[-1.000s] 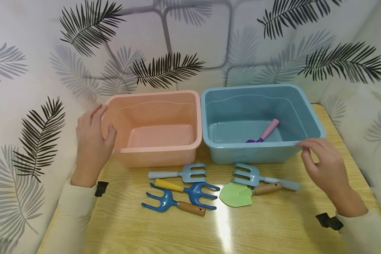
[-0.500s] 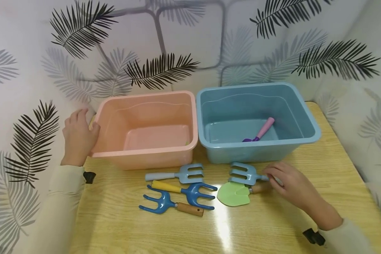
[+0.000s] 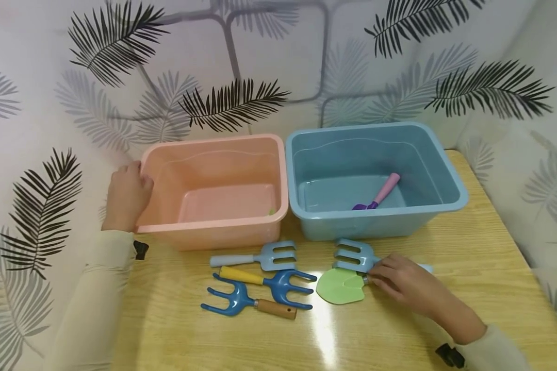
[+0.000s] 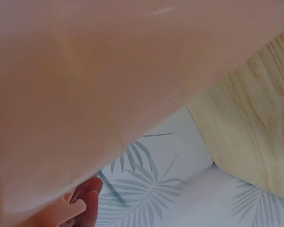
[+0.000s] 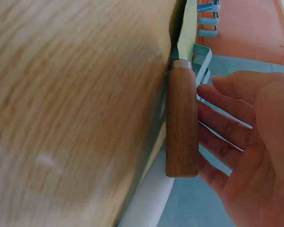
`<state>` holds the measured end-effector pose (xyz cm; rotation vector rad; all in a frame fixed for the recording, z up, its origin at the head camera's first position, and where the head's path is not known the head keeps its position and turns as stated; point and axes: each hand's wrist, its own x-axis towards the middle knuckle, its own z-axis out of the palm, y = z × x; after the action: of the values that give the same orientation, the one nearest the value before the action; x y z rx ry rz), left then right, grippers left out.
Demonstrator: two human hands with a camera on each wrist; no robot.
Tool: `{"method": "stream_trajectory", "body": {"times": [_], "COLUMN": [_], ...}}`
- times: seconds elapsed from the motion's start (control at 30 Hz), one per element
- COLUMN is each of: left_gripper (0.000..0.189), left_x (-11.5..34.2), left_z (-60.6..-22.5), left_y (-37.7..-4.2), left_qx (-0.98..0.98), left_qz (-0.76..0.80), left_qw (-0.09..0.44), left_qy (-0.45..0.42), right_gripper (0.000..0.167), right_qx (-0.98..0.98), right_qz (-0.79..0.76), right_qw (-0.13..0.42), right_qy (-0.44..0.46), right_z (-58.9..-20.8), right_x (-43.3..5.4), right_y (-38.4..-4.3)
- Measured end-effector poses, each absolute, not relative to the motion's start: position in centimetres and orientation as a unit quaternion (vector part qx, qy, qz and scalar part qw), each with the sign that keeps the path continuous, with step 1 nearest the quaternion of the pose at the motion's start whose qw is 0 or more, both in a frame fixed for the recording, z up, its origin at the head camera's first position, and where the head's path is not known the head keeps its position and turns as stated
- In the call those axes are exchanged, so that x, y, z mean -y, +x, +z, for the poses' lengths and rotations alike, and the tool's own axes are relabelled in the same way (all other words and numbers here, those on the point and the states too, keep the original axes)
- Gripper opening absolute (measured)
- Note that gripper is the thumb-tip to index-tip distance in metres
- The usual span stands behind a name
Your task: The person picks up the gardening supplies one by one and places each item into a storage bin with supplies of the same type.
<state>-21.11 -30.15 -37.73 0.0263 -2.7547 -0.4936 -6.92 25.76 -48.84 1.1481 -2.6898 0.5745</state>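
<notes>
At the left, my left hand (image 3: 127, 198) grips the side rim of the pink tub (image 3: 223, 238); in the left wrist view its fingertips (image 4: 91, 201) curl under that rim. My right hand (image 3: 408, 286) is over the handles of a green hand shovel (image 3: 340, 287) and a light blue hand fork (image 3: 361, 257). In the right wrist view, the fingers reach to the shovel's wooden handle (image 5: 182, 123), with the thumb held apart from it. From the head, this hand hides most of that handle and part of the fork's.
A blue tub (image 3: 371, 226) stands beside the pink one, holding a purple tool with a pink handle (image 3: 387, 188). Left of the shovel lie another light blue fork (image 3: 271, 256), a yellow-handled blue fork (image 3: 285, 286) and a wooden-handled blue fork (image 3: 236, 300).
My right hand has moved from the blue tub's front corner down and left to the shovel and fork handles. My left hand has taken hold of the pink tub's left rim.
</notes>
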Motion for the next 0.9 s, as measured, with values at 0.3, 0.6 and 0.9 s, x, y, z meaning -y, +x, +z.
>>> {"method": "stream_trajectory", "body": {"times": [0.3, 0.6, 0.9], "left_gripper": [0.036, 0.030, 0.035], "left_x": [30.1, 29.7, 29.6], "left_z": [-38.2, -38.2, -38.2], "left_y": [-20.8, -21.0, -20.7], "left_qx": [0.973, 0.969, 0.971], "left_qz": [-0.142, -0.129, -0.117], "left_qw": [0.183, 0.209, 0.205], "left_qy": [-0.002, -0.023, -0.023], "right_gripper": [0.022, 0.025, 0.027], "right_qx": [0.903, 0.906, 0.916], "right_qz": [0.198, 0.195, 0.181], "right_qw": [0.062, 0.050, 0.065], "right_qy": [0.375, 0.373, 0.351], "right_z": [-49.3, -50.2, -50.4], "right_x": [-25.4, -24.8, -23.8], "right_y": [-6.8, -6.6, -6.1]}}
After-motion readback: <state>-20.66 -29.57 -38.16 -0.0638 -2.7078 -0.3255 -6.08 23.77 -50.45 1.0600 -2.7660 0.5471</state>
